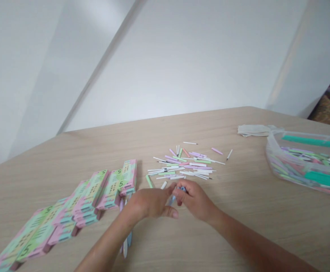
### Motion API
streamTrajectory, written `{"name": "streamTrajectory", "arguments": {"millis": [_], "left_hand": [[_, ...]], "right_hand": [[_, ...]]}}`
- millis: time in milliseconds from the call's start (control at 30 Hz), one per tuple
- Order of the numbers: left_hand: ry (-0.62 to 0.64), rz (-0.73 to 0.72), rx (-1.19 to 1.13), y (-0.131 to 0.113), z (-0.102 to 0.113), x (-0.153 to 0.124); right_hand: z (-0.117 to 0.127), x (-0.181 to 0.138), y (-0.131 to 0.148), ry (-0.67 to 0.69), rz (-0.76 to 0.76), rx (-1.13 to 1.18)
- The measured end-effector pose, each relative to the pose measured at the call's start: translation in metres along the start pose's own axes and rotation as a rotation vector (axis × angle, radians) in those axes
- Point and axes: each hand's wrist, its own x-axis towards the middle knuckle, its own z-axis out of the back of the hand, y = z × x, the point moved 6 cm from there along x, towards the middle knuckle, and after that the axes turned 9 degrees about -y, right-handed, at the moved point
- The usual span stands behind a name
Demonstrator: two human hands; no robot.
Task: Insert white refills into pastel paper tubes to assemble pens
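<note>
My left hand [150, 202] and my right hand [195, 200] meet over the wooden table [238, 211], both pinched on a small light-blue pen part [179, 190] held between them. Just beyond my fingers lies a scatter of several pastel pen barrels, caps and thin refills [186, 162]. A few finished pens [127, 241] lie under my left forearm.
A row of pastel pink-and-green boxes [77, 206] runs along the left. At the right stands a clear plastic bag [306, 164] full of pen parts, with a folded cloth [252, 130] behind it. A white wall rises past the table's far edge.
</note>
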Motion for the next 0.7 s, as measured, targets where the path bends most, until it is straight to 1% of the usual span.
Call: {"name": "streamTrajectory", "arguments": {"millis": [67, 167, 233, 333, 433, 533, 633, 700], "left_hand": [[-0.006, -0.03, -0.004, -0.004, -0.002, 0.005], [-0.001, -0.058, 0.013, -0.003, -0.007, 0.007], [0.01, -0.061, 0.03, -0.001, -0.008, 0.006], [0.031, -0.092, 0.014, -0.001, -0.007, 0.004], [0.066, -0.143, -0.01, -0.006, -0.004, 0.002], [0.101, -0.081, 0.046, -0.004, -0.005, 0.0], [0.131, 0.009, 0.125, 0.003, -0.008, -0.004], [0.119, 0.013, 0.123, 0.005, -0.009, -0.006]], "right_hand": [[-0.013, -0.011, 0.012, -0.015, 0.069, -0.041], [-0.024, -0.024, 0.018, -0.061, 0.078, -0.063], [-0.027, -0.029, 0.018, -0.071, 0.078, -0.019], [-0.027, -0.033, 0.022, -0.058, 0.12, 0.042], [-0.027, -0.036, 0.025, -0.024, 0.189, -0.016], [-0.03, -0.038, 0.023, 0.029, 0.196, -0.087], [-0.033, -0.037, 0.017, 0.085, 0.122, -0.096], [-0.033, -0.035, 0.015, 0.114, 0.088, -0.071]]}}
